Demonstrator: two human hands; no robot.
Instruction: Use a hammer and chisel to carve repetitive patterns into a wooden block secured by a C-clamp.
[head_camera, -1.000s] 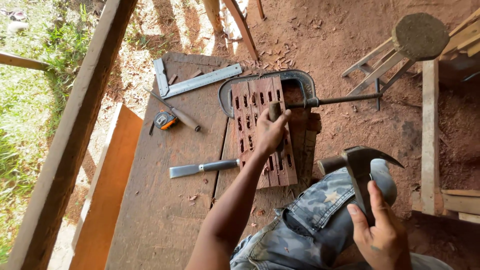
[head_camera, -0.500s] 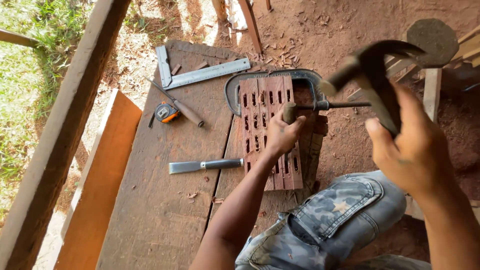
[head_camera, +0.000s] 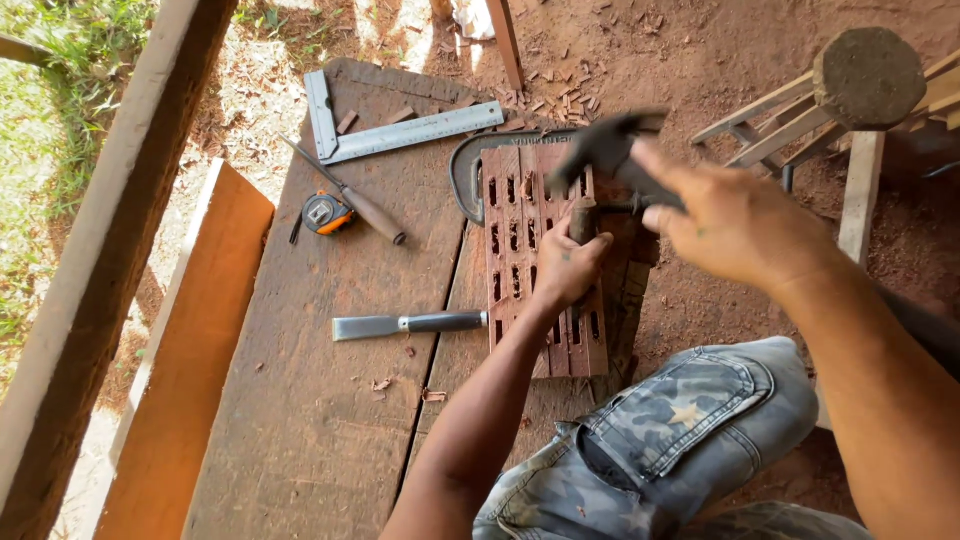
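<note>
- The long, dark, weathered plank workbench (head_camera: 300, 400) carries everything; it looks heavy and rough, so things on it should not slide.
- The reddish-brown wooden panel with rows of cut rectangular slots (head_camera: 545, 265) lies flat near the bench's right edge, under your left hand. It looks stiff and dense, but I judge the thin bars between the slots fragile under a blow.
- The dark metal C-clamp (head_camera: 470, 165) grips the panel's far end and pins it to the bench.
- The dark-headed hammer (head_camera: 605, 145) is blurred, above the panel's far end. Your right hand (head_camera: 735, 225) is wrapped tight around its handle. It looks head-heavy, so I judge a hold low on the handle best.
- Your left hand (head_camera: 570, 265) is clenched around a short chisel with a wooden handle (head_camera: 583, 220), standing upright on the panel; its tip is hidden.
- A flat steel chisel with a dark handle (head_camera: 410, 324) lies loose on the bench, just left of the panel.
- No container shows anywhere, only scattered wood chips (head_camera: 400, 375).
</note>
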